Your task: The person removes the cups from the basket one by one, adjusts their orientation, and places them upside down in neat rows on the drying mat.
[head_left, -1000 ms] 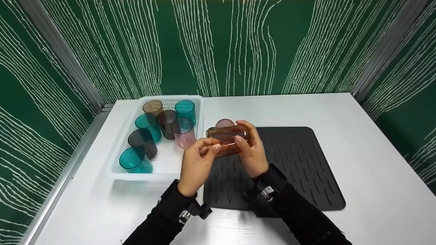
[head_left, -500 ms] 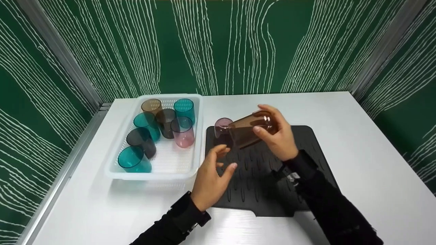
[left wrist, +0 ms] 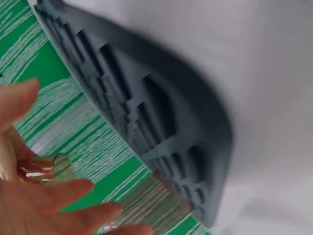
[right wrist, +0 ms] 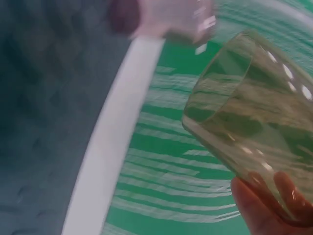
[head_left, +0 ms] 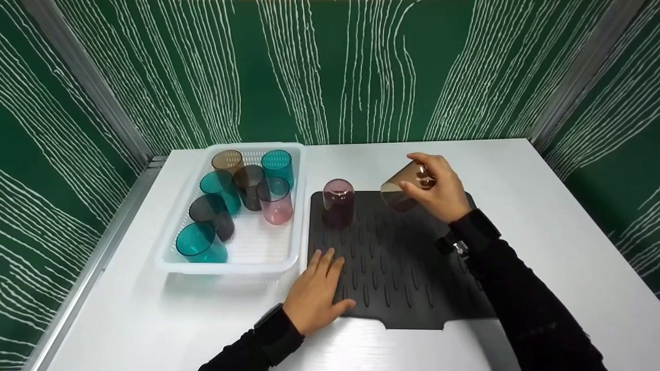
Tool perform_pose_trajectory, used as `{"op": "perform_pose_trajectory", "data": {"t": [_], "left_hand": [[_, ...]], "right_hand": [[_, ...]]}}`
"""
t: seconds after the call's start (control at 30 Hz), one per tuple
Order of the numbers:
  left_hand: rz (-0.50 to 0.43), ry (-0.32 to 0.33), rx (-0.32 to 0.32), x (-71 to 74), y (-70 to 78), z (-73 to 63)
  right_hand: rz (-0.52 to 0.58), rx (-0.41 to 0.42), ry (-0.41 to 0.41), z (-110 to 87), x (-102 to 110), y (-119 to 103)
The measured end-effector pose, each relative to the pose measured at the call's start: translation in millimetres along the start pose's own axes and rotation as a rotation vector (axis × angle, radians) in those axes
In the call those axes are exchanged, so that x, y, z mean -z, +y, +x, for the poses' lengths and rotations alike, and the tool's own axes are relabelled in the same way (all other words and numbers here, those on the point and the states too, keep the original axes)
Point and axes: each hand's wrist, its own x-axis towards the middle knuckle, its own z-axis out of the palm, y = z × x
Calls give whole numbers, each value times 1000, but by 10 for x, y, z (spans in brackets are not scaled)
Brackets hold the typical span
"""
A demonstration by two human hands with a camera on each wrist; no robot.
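My right hand [head_left: 438, 186] grips an amber-brown clear tumbler [head_left: 399, 188] near its base, above the back of a black ridged drying mat [head_left: 392, 273]. The tumbler is tilted, its mouth pointing down and left; the right wrist view shows that the tumbler [right wrist: 264, 117] has nothing inside. My left hand [head_left: 314, 296] lies with fingers spread at the mat's left front edge and holds nothing. A pink tumbler [head_left: 339, 203] stands upside down on the mat's back left corner, between the basket and the held tumbler.
Left of the mat, a white perforated plastic basket [head_left: 227, 267] holds several upright tumblers, among them a teal tumbler [head_left: 202, 245], a grey tumbler [head_left: 212, 216] and a pink tumbler [head_left: 275, 203]. The white table [head_left: 541, 232] backs onto a green, white-lined wall [head_left: 361, 77].
My left hand has let go of the brown tumbler and come down and forward to the mat's edge. My right hand has carried the tumbler right, turning its mouth further down.
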Motion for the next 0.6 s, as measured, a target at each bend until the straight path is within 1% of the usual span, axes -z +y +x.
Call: {"op": "perform_pose_trajectory", "data": {"t": [0.07,0.13,0.23,0.37,0.6], "left_hand": [[-12,-95,-6,-14,-29,0],[-11,-173,-11,-27,-50,-5],[20,-244,-12,-44,-72,-20],[21,-289,9,-38,-89,-26],[18,-304,8,-10,-94,2]], "right_hand": [[-68,-19,-33,-4,1,86],[-118,-51,-71,-6,-8,152],[-180,-88,-125,-8,-38,227],[-256,-108,-177,-6,-99,295],[-310,-121,-234,4,-219,334]]}}
